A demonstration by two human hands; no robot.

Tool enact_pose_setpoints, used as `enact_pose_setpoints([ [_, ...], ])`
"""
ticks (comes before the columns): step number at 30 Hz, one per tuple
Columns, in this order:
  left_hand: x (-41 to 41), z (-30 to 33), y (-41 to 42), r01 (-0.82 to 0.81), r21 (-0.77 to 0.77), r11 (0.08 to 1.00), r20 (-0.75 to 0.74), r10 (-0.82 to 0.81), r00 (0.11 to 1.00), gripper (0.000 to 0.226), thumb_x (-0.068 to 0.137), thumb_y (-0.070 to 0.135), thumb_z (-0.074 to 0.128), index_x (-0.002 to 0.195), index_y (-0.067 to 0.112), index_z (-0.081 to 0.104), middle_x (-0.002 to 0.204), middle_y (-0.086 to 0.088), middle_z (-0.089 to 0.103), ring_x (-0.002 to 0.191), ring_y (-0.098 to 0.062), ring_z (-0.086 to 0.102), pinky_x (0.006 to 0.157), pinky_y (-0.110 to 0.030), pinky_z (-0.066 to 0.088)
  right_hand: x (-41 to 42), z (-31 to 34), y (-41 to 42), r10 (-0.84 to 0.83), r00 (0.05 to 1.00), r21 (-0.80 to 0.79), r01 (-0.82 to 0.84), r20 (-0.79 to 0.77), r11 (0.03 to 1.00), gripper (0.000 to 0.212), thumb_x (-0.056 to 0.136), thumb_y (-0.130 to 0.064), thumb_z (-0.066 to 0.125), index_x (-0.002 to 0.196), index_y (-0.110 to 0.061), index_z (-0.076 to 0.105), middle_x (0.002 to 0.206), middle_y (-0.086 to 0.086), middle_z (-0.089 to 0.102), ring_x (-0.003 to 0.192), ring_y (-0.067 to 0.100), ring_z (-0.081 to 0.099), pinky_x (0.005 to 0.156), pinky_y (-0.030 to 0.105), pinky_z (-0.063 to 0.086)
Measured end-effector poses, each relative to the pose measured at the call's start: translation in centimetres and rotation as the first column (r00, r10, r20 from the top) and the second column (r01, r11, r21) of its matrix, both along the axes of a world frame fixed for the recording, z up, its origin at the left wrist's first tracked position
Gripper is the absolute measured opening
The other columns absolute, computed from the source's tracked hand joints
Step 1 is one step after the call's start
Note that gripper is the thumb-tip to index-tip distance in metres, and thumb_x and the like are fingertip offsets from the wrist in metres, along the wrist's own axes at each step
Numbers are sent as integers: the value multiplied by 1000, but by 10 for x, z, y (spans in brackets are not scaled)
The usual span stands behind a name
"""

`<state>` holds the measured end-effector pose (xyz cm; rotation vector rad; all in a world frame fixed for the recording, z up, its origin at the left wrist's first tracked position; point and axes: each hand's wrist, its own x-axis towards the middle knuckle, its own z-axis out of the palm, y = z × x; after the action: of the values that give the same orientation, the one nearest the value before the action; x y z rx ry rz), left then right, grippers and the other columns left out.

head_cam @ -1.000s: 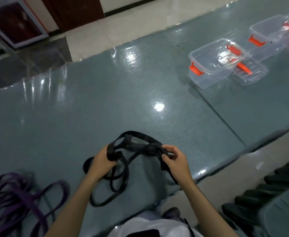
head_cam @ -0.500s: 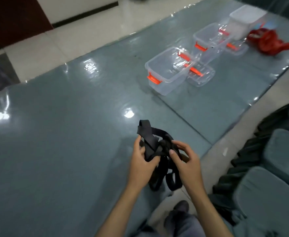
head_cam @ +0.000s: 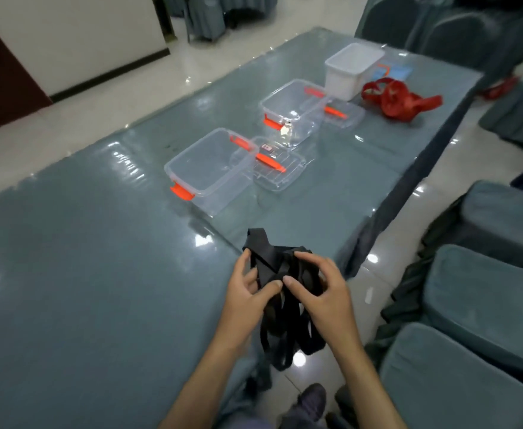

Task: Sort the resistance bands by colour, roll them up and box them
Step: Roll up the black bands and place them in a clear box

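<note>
Left hand (head_cam: 247, 292) grip clamped on bunched black rubber resistance bands (head_cam: 281, 292), lifted off grey-blue glossy desk (head_cam: 83, 289) since a second ago. Right hand (head_cam: 322, 292) grip pinches same bundle. View swung toward nearest clear plastic box with orange clasps (head_cam: 206, 170), empty: boxing likely next.

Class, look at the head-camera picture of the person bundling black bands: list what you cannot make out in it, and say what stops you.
- Black resistance bands, head view: how tightly they are rolled; the left hand and right hand cover the middle.
- White box, head view: its contents; opaque walls hide them.
- Red bands, head view: their number; tangled and too small.
- Label in the far clear box: too small to read.
</note>
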<state>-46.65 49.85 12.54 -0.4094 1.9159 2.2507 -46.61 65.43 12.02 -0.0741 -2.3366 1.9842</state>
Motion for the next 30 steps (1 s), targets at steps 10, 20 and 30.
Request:
enact_pose_setpoints([
  [10, -56, 13, 84, 72, -55, 996, -25, -74, 997, 85, 95, 9, 71, 164, 21, 24, 140, -5, 67, 129, -21, 65, 113, -46, 49, -55, -1, 77, -89, 996, -12, 89, 0, 996, 37, 86, -26, 83, 118, -40, 69, 117, -17, 64, 118, 6, 63, 105, 41, 52],
  [20, -168, -2, 125, -6, 32, 999, -29, 7, 1000, 77, 99, -7, 60, 160, 25, 26, 129, -5, 74, 122, -19, 69, 105, -39, 55, -169, -7, 113, -58, 998, 50, 57, 23, 997, 36, 88, -25, 81, 118, -40, 69, 120, -14, 64, 120, 4, 61, 106, 38, 51],
  [30, -285, -15, 133, -110, 106, 988, -25, 113, 993, 79, 98, -9, 61, 163, 19, 26, 122, 3, 77, 118, -14, 71, 99, -33, 54, -304, -8, 127, 74, 996, 129, -79, 39, 989, 36, 88, -26, 81, 118, -39, 69, 119, -16, 65, 117, 10, 65, 103, 46, 53],
])
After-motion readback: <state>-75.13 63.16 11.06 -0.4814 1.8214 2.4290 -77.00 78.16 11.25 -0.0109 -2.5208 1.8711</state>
